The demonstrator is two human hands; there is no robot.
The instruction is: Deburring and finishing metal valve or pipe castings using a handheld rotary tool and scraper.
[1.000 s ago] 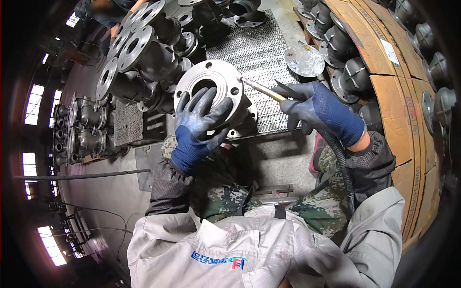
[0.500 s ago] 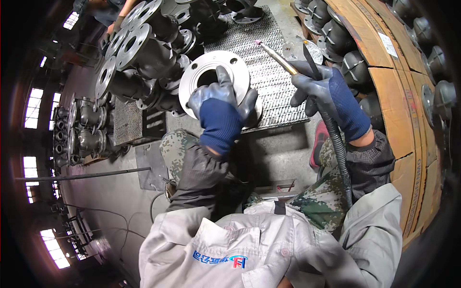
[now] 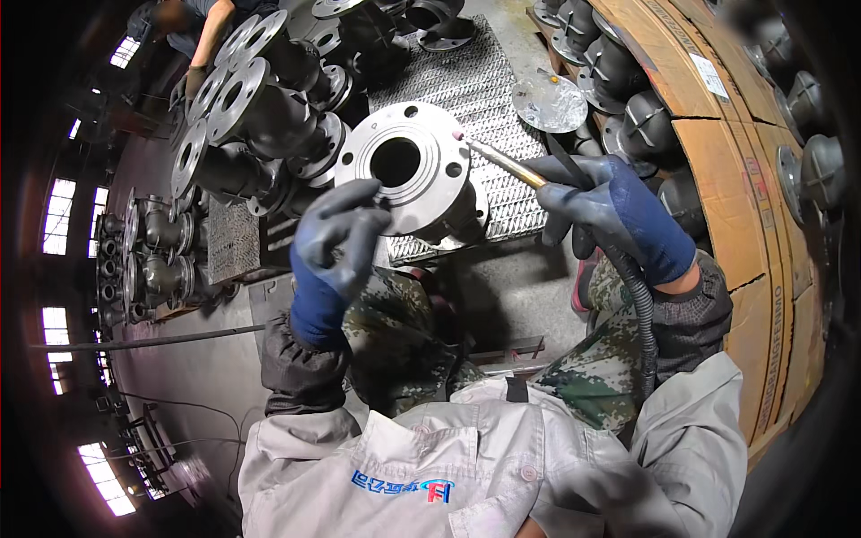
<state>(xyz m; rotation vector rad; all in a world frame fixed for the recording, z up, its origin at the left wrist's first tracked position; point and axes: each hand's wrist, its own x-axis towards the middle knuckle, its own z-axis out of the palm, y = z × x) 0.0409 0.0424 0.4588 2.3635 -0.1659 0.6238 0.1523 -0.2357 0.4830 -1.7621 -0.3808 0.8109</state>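
Observation:
A grey metal flange [image 3: 429, 193] with a round centre hole and several bolt holes stands on a steel grating [image 3: 471, 99] in front of me. My left hand [image 3: 332, 255], in a blue glove, hovers at the flange's lower left rim with fingers apart, holding nothing. My right hand [image 3: 614, 215], also gloved, grips a slim pencil grinder [image 3: 502, 161] fed by a black ribbed hose [image 3: 641, 305]. The tool's small pink tip rests at the flange's upper right edge.
Dark flanged valve bodies [image 3: 242, 117] are stacked at the upper left. More castings [image 3: 641, 125] lie beside cardboard sheets [image 3: 717, 117] at the right. A loose metal disc [image 3: 549, 100] rests on the grating. Another person's arm [image 3: 208, 40] shows at the top left.
My left hand has come off the flange face and pulled back toward its lower left. My right hand moved down, bringing the grinder tip to the flange's upper right edge.

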